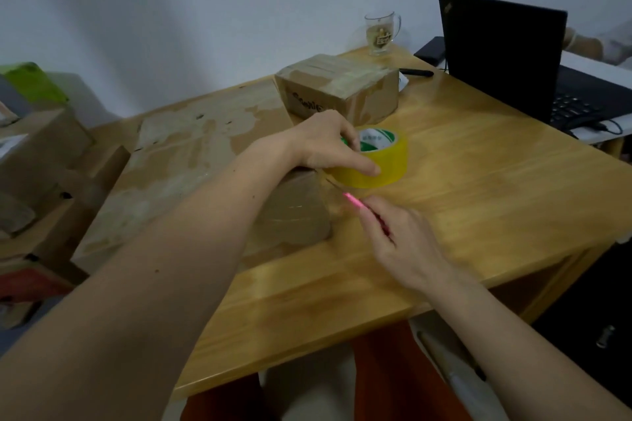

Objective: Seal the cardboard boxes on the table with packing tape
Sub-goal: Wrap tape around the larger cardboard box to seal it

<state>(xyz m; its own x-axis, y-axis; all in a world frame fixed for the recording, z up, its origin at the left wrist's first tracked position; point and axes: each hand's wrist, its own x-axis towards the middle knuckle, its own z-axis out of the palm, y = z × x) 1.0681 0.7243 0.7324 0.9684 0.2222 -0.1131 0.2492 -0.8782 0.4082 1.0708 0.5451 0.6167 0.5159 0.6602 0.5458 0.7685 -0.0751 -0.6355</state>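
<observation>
Nearest the camera, the right hand (398, 239) is gripping a pink cutter (362, 210) with curled fingers, its tip pointing at the clear strip of tape running from the roll to the small cardboard box (294, 212), while the left hand (325, 143) is gripping the yellow packing tape roll (379, 161), fingers hooked into the core and thumb pressing the outer face. Farther back on the wooden table (478, 181), a second cardboard box (342, 89), already taped, is sitting beside a flattened cardboard sheet (191, 154), with a black pen (415, 72), a glass mug (381, 32) and an open laptop (506, 55) standing beyond it
</observation>
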